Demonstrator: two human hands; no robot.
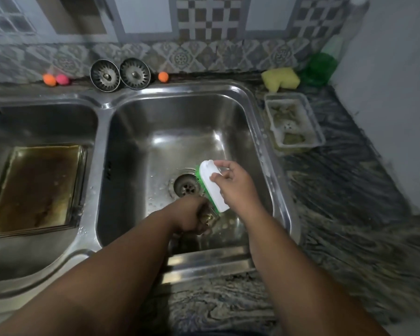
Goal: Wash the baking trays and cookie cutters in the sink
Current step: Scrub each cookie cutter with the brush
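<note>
The right hand is curled over the back of a white scrubbing brush with green bristles. Its fingers and thumb pinch the sides, and the bristles face down and to the left. Just below it, the left hand is closed tight round a small brass-coloured metal piece. It looks like a cookie cutter, though most of it is buried in the fingers. Both hands are low in the right basin of a steel double sink, near the open drain. The brush's near end meets the cutter, or almost does; I cannot tell which.

The baking trays are stained brown and lie stacked flat in the left basin, well apart from the hands and not yet being handled.

I judge the step in hand to be scrubbing the cutter. It would go best with short strokes and with the cutter turned in the fingers, so the bristles reach its inner edge. It should also be kept clear of the drain (no strainer sits in it) — a slippery cutter could drop straight in.

Two strainer plugs lean against the back wall, and a yellow sponge sits at the far right corner.
</note>
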